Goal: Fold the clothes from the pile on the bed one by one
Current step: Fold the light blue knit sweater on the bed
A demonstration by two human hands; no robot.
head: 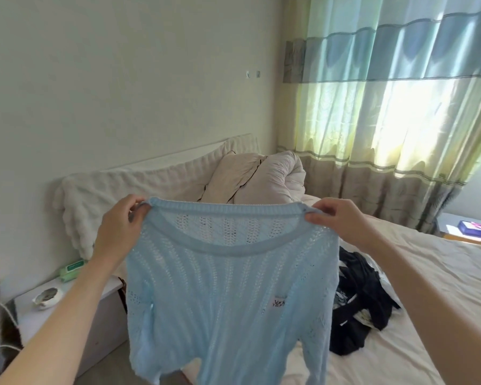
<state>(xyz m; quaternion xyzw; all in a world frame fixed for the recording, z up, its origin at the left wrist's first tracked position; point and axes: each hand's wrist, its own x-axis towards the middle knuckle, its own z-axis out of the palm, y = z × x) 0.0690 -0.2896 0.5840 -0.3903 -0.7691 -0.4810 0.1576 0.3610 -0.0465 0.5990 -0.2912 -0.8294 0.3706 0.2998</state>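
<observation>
Currently one light-blue knit sweater [228, 287] hangs in the air over the bed [428, 287], neckline stretched. Left hand [120, 229] pinches its left shoulder, right hand [336, 220] pinches the right. One dark clothes pile [364, 304] lies on the bed behind it. Two pillows [250, 176] at the headboard.

Small label on pale blue sweater [228, 287], black marks, not legible

Home bedroom: bed [442, 276], pillows [233, 176] (rumpled), drawn curtains [386, 107].
</observation>
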